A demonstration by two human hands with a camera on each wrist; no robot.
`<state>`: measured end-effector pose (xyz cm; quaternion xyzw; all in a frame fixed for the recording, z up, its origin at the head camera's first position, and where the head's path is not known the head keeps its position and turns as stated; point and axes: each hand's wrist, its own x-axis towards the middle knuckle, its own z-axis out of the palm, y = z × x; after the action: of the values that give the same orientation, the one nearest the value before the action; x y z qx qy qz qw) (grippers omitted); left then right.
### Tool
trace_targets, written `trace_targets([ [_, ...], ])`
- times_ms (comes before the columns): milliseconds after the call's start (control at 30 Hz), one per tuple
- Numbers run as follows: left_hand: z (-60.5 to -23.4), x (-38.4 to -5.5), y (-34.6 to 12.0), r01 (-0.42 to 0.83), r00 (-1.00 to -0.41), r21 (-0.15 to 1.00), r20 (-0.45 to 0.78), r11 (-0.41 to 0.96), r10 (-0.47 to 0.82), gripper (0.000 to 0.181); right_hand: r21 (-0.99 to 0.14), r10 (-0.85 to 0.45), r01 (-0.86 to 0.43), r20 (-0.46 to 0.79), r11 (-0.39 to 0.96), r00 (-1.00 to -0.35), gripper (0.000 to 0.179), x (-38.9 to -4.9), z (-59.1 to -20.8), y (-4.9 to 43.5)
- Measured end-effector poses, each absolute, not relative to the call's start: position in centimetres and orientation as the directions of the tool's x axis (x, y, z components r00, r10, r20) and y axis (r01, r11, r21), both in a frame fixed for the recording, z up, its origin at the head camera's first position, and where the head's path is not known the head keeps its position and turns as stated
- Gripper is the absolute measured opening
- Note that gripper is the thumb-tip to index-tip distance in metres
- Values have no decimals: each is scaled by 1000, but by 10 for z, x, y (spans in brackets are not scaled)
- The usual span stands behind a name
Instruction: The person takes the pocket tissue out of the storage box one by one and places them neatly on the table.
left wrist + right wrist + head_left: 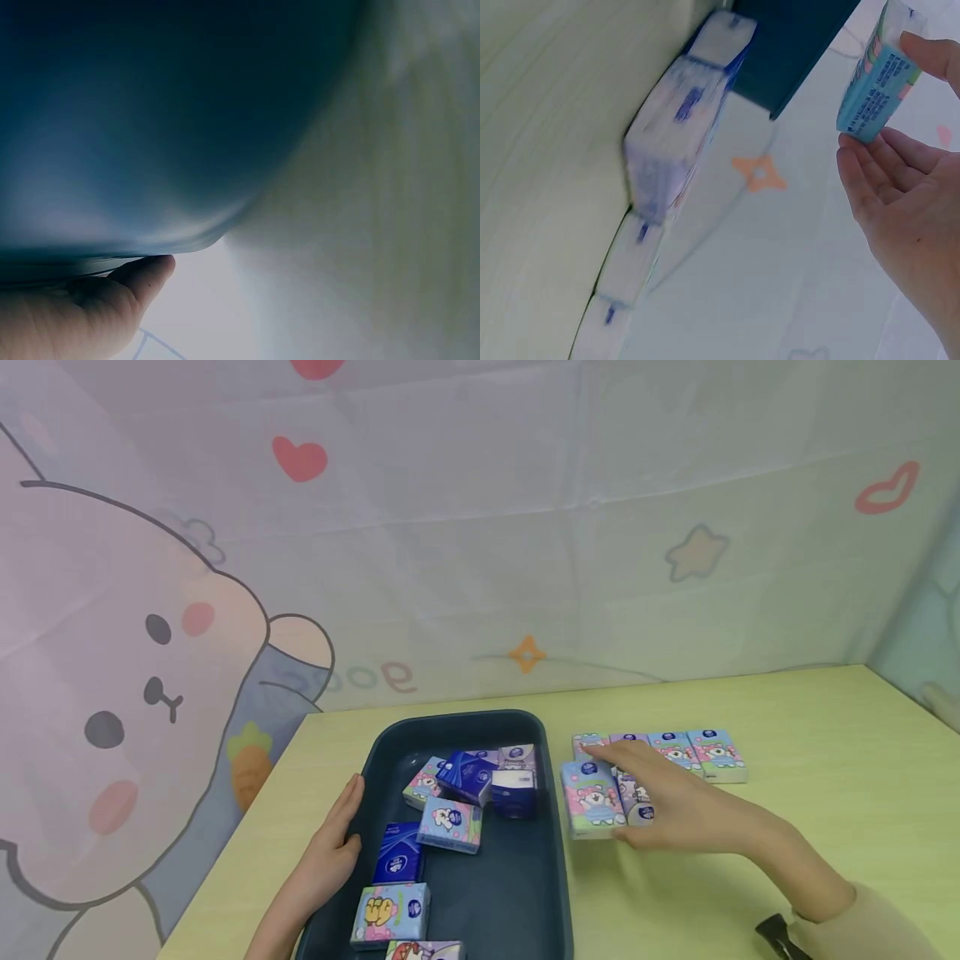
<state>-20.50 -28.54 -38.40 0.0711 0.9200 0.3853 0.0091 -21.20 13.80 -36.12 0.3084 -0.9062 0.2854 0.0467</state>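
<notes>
A small light-blue tissue pack with a cartoon bear (594, 802) is held by my right hand (675, 802), pinched between thumb and fingers just right of the tray. In the right wrist view, the pack (877, 86) is raised above the table, its blue printed side showing. My left hand (330, 852) rests with extended fingers against the left outer wall of the dark teal tray (510, 885). The left wrist view has the thumb (146, 281) at the tray rim. Inside the tray lie several tissue packs, among them a dark blue one (400, 853) and a light-blue one (450, 825).
Behind my right hand, several packs stand in a row on the table, a light-blue pack (718, 756) at its right end. A purple pack (636, 797) is partly hidden by the hand. A printed cloth (465, 568) hangs behind the pale yellow table (825, 760).
</notes>
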Motion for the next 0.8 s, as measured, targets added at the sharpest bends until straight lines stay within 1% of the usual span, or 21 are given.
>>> trace_targets([
  [300,-383,-204,-285,109,-991,711,27,695,128,69,-476,-507,-574,274,667,-817,87,-221,-373,179],
  [467,-383,-204,-284,99,-992,714,17,694,124,69,-507,-503,-565,269,651,-821,87,-226,-382,199],
  [700,-383,-205,-284,103,-991,716,17,690,130,70,-522,-470,-518,233,678,-851,85,-230,-393,220],
  [800,-382,-205,-283,97,-992,719,13,688,127,70,-532,-476,-516,224,671,-850,85,-231,-394,226],
])
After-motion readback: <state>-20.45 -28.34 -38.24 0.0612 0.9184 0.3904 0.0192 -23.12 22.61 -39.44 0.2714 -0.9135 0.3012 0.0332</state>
